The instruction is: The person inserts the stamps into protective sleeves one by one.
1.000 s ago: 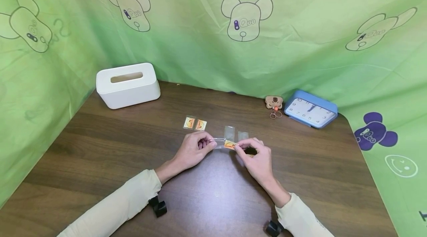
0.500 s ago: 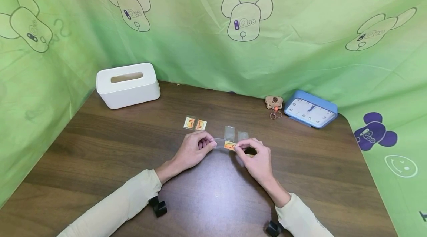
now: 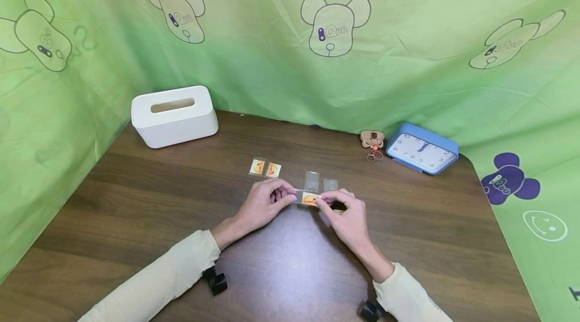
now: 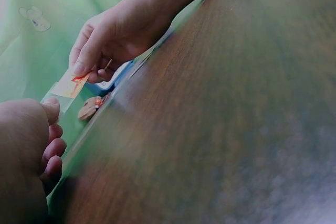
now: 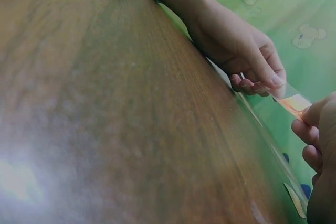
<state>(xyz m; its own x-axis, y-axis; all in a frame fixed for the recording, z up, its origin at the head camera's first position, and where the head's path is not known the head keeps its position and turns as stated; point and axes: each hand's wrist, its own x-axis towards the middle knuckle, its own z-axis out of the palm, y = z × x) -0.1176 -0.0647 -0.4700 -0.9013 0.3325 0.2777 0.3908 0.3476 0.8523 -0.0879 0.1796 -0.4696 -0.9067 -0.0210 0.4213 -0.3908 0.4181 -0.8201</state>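
Observation:
Thumb and finger of my left hand point(image 3: 267, 200) pinch one end of a small clear plastic sleeve point(image 3: 298, 194). My right hand point(image 3: 346, 214) pinches the right edge of a small orange-and-yellow picture card point(image 3: 310, 198). In the left wrist view the card point(image 4: 73, 85) overlaps the sleeve point(image 4: 64, 101), in line with it. The right wrist view shows the card point(image 5: 295, 103) between both hands, above the tabletop. Part of another yellow card point(image 3: 339, 211) peeks out under the right hand, mostly hidden.
Two picture cards in clear sleeves point(image 3: 257, 166) lie beyond the left hand. Two clear sleeves point(image 3: 311, 181) lie beyond the right hand. Farther back are a white tissue box point(image 3: 181, 126), a brown bear keychain point(image 3: 372, 139) and a blue clock point(image 3: 423, 148). Green cloth point(image 3: 272, 60) encloses the table.
The card has shifted slightly left, and the stretch of clear sleeve between it and the left fingers is shorter. The sleeve, gaping earlier, now looks flatter. Both hands keep their pinch.

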